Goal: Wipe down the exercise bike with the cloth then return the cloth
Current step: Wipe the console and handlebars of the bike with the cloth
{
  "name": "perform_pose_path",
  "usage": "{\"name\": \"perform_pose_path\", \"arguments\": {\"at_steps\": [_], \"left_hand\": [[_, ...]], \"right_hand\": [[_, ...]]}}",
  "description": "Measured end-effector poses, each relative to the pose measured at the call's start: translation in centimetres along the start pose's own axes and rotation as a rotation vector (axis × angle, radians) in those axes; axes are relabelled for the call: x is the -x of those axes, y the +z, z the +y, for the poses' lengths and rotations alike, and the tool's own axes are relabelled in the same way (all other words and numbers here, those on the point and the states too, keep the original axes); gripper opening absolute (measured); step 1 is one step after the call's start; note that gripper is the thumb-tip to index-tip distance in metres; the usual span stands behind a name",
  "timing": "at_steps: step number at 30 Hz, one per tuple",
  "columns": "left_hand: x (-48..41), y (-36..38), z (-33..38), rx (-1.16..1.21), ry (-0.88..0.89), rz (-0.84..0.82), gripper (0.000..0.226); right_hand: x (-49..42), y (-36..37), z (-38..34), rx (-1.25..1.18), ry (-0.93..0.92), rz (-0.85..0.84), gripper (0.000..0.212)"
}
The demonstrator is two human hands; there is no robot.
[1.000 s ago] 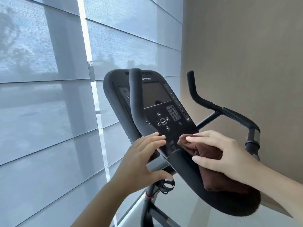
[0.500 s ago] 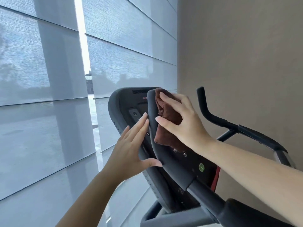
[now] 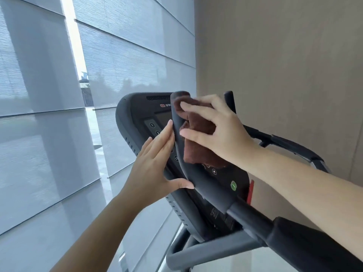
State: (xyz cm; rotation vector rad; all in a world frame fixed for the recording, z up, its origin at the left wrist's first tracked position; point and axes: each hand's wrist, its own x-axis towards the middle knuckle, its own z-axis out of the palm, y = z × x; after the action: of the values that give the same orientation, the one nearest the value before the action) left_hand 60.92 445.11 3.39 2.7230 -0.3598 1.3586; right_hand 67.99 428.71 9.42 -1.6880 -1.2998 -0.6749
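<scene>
Cloth point(image 3: 198, 134), brown and nubby, sits bunched against the upright matte-black handlebar point(image 3: 177, 122) of the exercise bike point(image 3: 137, 118); I see my right hand point(image 3: 222, 130) clamping it there, fingers spread. My left hand point(image 3: 155, 165) lies flat, fingers together, on the bar's other side. Two hands, one cloth.

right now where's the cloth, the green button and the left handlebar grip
cloth point(image 3: 198, 142): head view, on the brown fold below the right hand's fingers
green button point(image 3: 233, 185): head view, on its centre, low on the console
left handlebar grip point(image 3: 179, 134): head view, on the upright padded section
</scene>
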Motion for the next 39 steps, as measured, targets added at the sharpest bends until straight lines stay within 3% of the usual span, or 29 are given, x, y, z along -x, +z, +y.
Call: {"name": "perform_pose_path", "arguments": {"at_steps": [4,7,9,13,16,20,23,28,32,35,39], "left_hand": [[0.2,0.3,-0.2,-0.005,0.026,-0.001,0.109],[0.2,0.6,0.0,0.012,0.014,0.000,0.116],[0.0,0.6,0.1,0.066,0.008,0.012,0.120],[0.0,1.1,0.0,0.238,-0.001,0.056,0.122],[0.1,1.5,-0.3,0.273,0.003,0.078,0.118],[0.1,1.5,-0.1,0.241,-0.021,0.078,0.120],[0.3,1.2,0.5,0.232,-0.057,0.082,0.117],[0.4,0.7,1.1,0.180,-0.074,0.076,0.114],[1.0,0.9,1.1,0.186,-0.078,0.092,0.107],[1.1,1.1,1.0,0.209,-0.064,0.096,0.106],[1.1,1.4,0.0,0.220,-0.003,0.114,0.101]], "right_hand": [[6.5,-2.8,0.8,-0.002,0.140,-0.446,0.048],[8.3,-5.7,0.6,0.010,0.227,-0.562,0.047],[8.0,-5.8,0.1,0.022,0.237,-0.496,0.045],[5.2,-1.8,-0.2,0.021,0.216,-0.194,0.051],[5.2,-1.3,-0.3,-0.021,0.249,-0.306,0.054],[8.9,-5.5,-0.5,0.111,0.235,-0.514,0.049],[9.0,-5.5,-0.9,0.177,0.183,-0.479,0.047],[5.9,-1.1,-1.2,0.116,0.157,-0.278,0.055],[7.4,-3.0,-0.3,0.071,0.259,-0.448,0.057],[9.5,-4.4,-0.9,0.194,0.249,-0.464,0.051],[9.2,-2.5,-2.0,0.312,0.193,-0.261,0.050]]}}
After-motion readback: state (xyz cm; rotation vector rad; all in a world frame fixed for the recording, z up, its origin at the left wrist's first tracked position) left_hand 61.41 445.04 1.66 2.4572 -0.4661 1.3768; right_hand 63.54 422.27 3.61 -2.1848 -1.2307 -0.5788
